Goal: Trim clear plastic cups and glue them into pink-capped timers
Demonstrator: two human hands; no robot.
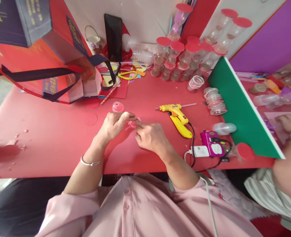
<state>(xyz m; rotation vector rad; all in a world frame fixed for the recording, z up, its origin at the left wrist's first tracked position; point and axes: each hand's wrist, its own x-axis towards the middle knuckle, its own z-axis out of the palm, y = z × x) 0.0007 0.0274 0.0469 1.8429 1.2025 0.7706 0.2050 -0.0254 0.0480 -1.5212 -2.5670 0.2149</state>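
Between your left hand (115,125) and right hand (151,135), the fingertips pinch a clear domed piece (133,124) near mid-frame, its axis mostly hidden, with another dome (118,106) just above your nearer left hand and the yellow glue gun (177,115) right of centre.

Big presence on the left: a red and navy carrier bag (38,61) with gold lettering, dark strap handles (34,74) drooping over the red counter (49,141)! Behind, a black rectangular smartphone (113,38) stands upright, a small white bucket (94,42) nearby. And rightward, an upright green board (241,108), white-edged, slices across!
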